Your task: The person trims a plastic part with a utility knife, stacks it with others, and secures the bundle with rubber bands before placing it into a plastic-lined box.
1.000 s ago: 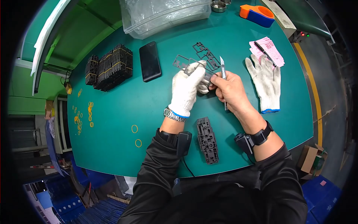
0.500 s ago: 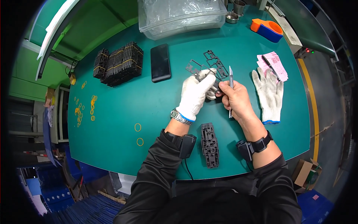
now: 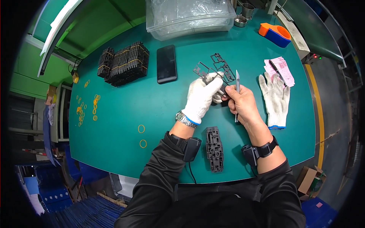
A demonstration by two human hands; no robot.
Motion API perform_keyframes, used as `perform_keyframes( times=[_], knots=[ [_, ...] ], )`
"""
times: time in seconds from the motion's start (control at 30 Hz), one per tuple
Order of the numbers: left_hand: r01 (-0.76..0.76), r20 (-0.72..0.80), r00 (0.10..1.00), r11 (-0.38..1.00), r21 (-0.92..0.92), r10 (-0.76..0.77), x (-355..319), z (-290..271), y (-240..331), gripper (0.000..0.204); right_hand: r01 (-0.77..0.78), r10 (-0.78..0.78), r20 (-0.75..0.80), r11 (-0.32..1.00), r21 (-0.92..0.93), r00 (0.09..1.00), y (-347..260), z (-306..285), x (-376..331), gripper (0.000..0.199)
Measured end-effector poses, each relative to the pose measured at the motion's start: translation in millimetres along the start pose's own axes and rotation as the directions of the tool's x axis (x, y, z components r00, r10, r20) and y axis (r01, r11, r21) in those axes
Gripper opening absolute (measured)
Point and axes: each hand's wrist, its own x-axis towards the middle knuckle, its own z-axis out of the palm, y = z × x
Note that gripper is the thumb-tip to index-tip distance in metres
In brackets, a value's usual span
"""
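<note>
My left hand (image 3: pixel 201 93), in a white knit glove, is closed on a thin black plastic frame (image 3: pixel 200 69) with openings in it. My bare right hand (image 3: pixel 241 100) grips a slim silver craft knife (image 3: pixel 237 81), its blade pointing away from me. The right thumb and fingertips meet the black part beside the left fingers, which partly hide it. Just beyond both hands shows another black latticed strip (image 3: pixel 223 67); whether it lies on the table or joins the held part, I cannot tell. Nearer to me, a stack of black plastic parts (image 3: pixel 215 150) lies on the green table (image 3: pixel 114 140).
Banded black parts (image 3: pixel 127 64) sit at the far left beside a phone (image 3: pixel 166 64). Rubber bands (image 3: pixel 95 102) are scattered leftward. A spare glove (image 3: pixel 274 100), pink papers (image 3: pixel 286 70) and a pen (image 3: pixel 276 67) lie right. Behind are a clear bin (image 3: pixel 190 26) and an orange-blue tape dispenser (image 3: pixel 274 34).
The whole view has shifted slightly. Both hands keep their grip on the black part and the craft knife, with hardly any movement between them.
</note>
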Motion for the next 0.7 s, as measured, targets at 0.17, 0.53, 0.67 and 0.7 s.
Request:
perform_keyframes(
  times=[0.17, 0.53, 0.67, 0.7],
  knots=[
    [0.002, -0.004, 1.0, 1.0, -0.016, -0.002, 0.4, -0.1, -2.2, 0.034, 0.004, -0.004, 0.012, 1.0, -0.004, 1.0, 0.2, -0.2, -0.7, 0.021],
    [0.004, -0.008, 1.0, 1.0, -0.014, -0.004, -3.2, 1.4, 1.9, 0.036, 0.014, -0.014, 0.011, 1.0, -0.01, 1.0, -0.5, 0.0, -2.9, 0.023],
    [0.037, 0.041, 0.999, 0.997, -0.06, -0.035, -6.9, 0.2, 4.7, 0.029, 0.139, -0.162, -0.107, 0.97, -0.198, 0.981, -3.9, -5.6, -1.2, 0.025],
    [0.023, 0.063, 0.998, 0.999, 0.033, -0.025, -7.3, -2.0, 5.2, 0.029, 0.17, -0.191, -0.109, 0.97, -0.175, 0.976, -6.5, -7.5, 0.2, 0.027]
  ],
)
